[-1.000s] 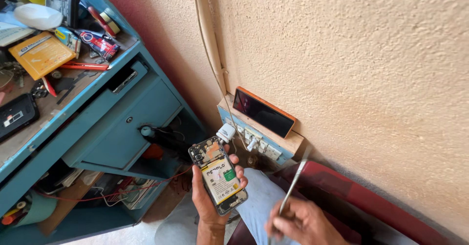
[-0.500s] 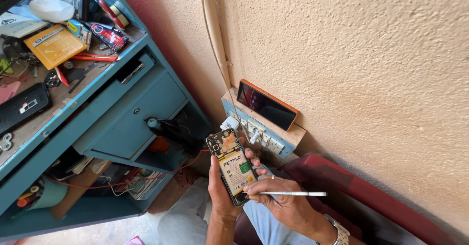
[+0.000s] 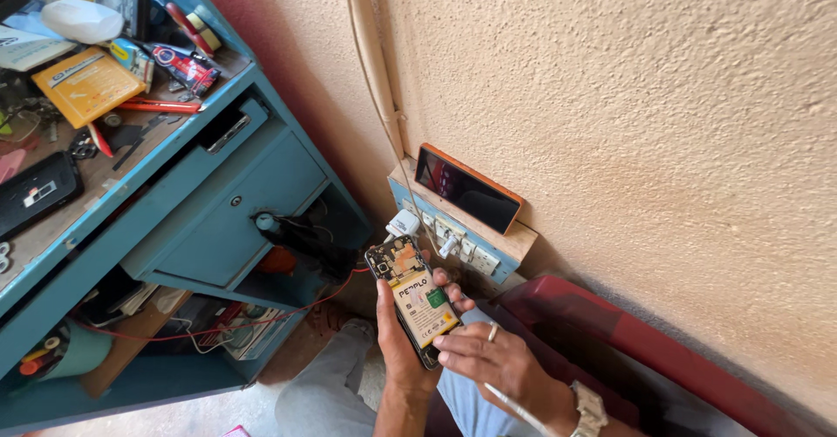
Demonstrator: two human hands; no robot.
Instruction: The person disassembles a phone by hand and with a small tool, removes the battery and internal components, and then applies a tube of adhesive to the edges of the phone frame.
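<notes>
Phone with its back cover off (image 3: 412,299) sits in the left hand (image 3: 403,341), just below the blue outlet box (image 3: 453,236) on the wall, and you can see the guts: a pale battery with a green square sticker, plus a coppery board section up by the camera end. Left fingers (image 3: 455,297) are curled round the phone's far edge, thumb along the near edge, so it's properly gripped. Right hand (image 3: 497,367) rests on the phone's lower end with its fingertips (image 3: 446,343) pressed flat on the battery area; a thin metal tool (image 3: 514,406) is tucked back under that palm, with its tip pointing away from the phone, so it isn't working on anything right now. Looks to me like the poking-around-inside stage, more feeling and checking than prying. I'd guess any next move needs that tool swung round to the front and a gentle touch near the battery. On top of the outlet box lies 1 orange-edged phone (image 3: 466,190), dark screen up, leaning against the wall. Left of the box is the blue workbench (image 3: 174,184), cluttered, with a flat orange-yellow square package (image 3: 87,84), a red-and-blue wrapper (image 3: 185,66) and a white pouch (image 3: 83,20) on it.
</notes>
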